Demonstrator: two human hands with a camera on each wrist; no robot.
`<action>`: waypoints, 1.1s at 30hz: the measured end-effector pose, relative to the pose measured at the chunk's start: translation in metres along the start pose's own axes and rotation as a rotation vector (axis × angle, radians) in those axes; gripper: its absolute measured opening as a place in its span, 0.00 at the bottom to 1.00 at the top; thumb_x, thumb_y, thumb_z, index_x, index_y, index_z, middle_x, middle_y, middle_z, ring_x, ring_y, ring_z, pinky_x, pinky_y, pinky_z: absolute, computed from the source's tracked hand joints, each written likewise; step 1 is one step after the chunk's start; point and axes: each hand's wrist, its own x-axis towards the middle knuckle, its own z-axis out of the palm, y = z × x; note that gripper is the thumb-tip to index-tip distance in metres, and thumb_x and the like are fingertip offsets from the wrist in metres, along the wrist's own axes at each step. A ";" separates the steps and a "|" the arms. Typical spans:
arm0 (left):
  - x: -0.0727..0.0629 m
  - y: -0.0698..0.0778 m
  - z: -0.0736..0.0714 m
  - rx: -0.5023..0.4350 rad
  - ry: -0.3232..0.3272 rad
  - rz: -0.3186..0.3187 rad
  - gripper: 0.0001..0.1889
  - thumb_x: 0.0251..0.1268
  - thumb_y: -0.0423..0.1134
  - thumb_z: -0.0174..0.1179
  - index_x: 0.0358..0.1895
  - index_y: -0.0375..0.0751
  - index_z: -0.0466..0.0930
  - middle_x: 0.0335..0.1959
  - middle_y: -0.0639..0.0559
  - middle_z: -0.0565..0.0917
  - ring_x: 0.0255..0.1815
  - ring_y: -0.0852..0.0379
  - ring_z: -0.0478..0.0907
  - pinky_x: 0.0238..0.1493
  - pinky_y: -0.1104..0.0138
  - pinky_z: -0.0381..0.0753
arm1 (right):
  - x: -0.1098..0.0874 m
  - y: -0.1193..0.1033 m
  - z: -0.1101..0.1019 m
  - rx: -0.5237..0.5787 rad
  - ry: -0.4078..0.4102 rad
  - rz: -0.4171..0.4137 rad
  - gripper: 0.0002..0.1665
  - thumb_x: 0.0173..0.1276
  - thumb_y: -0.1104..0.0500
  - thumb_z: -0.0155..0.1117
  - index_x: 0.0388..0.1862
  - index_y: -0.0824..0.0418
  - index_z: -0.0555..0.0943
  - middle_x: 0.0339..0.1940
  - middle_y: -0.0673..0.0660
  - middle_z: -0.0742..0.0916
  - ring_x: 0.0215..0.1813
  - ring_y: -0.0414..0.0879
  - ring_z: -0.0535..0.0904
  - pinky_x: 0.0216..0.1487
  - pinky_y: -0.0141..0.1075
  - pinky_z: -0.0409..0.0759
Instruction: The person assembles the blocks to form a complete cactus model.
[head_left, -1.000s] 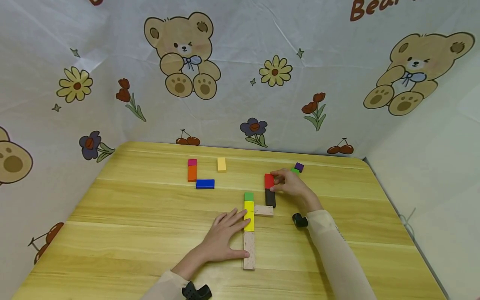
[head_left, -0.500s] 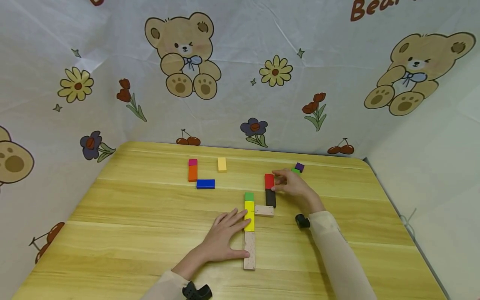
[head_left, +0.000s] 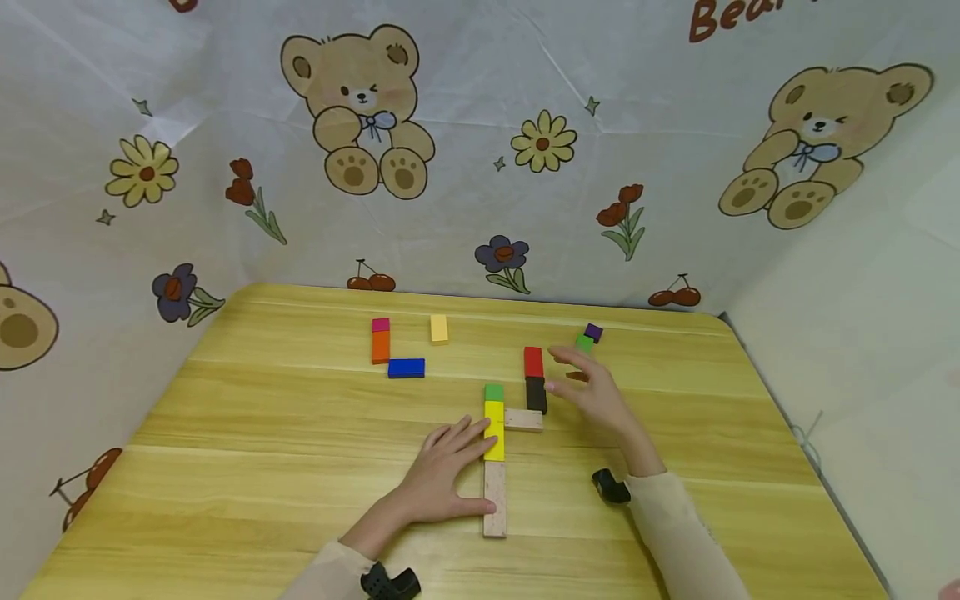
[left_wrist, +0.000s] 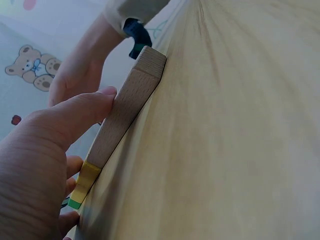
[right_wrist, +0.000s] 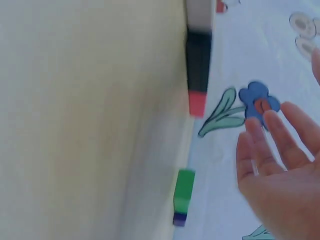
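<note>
My left hand (head_left: 437,483) lies with spread fingers along a row of blocks. Its fingertips touch the yellow block (head_left: 495,409), and the thumb touches the long plain wooden block (left_wrist: 125,110) at the near end. A green block (head_left: 494,392) tops that row. From its right side sticks out a short wooden block (head_left: 523,420). A black block (head_left: 536,395) runs on from that piece, with a red block (head_left: 533,362) at its far end. Just right of these two, my right hand (head_left: 600,402) hovers with fingers parted, holding nothing; the right wrist view shows it apart from the blocks.
Back left on the table (head_left: 300,467) lie a pink block (head_left: 381,325), an orange block (head_left: 381,347), a blue block (head_left: 407,368) and a pale yellow block (head_left: 439,329). Behind the right hand are a purple block (head_left: 593,332) and another green block (head_left: 585,342). A bear-print cloth (head_left: 450,217) hangs behind.
My right hand has let go of the red block and drawn back slightly toward me and to the right, its fingers spreading. The left hand and the blocks have stayed in place.
</note>
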 end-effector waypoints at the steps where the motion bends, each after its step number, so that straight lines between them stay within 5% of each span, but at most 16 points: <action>1: 0.000 0.000 0.000 0.000 0.001 -0.001 0.46 0.53 0.70 0.61 0.75 0.52 0.63 0.80 0.55 0.53 0.81 0.46 0.46 0.76 0.44 0.46 | -0.004 0.000 0.003 0.007 0.002 -0.003 0.35 0.65 0.59 0.69 0.70 0.62 0.70 0.71 0.62 0.73 0.71 0.60 0.67 0.67 0.59 0.69; 12: 0.001 -0.001 0.002 0.003 -0.003 -0.009 0.46 0.54 0.70 0.61 0.75 0.53 0.62 0.80 0.57 0.52 0.81 0.47 0.46 0.76 0.45 0.45 | -0.021 0.019 0.027 -0.100 -0.056 -0.074 0.40 0.61 0.55 0.72 0.72 0.60 0.69 0.76 0.60 0.68 0.78 0.61 0.56 0.74 0.63 0.53; 33: 0.001 0.000 0.000 -0.001 -0.007 -0.013 0.46 0.53 0.70 0.61 0.74 0.52 0.63 0.80 0.56 0.53 0.81 0.47 0.46 0.76 0.44 0.46 | -0.026 0.023 0.034 -0.253 -0.103 -0.095 0.37 0.66 0.51 0.67 0.72 0.58 0.69 0.77 0.59 0.67 0.79 0.63 0.54 0.72 0.67 0.52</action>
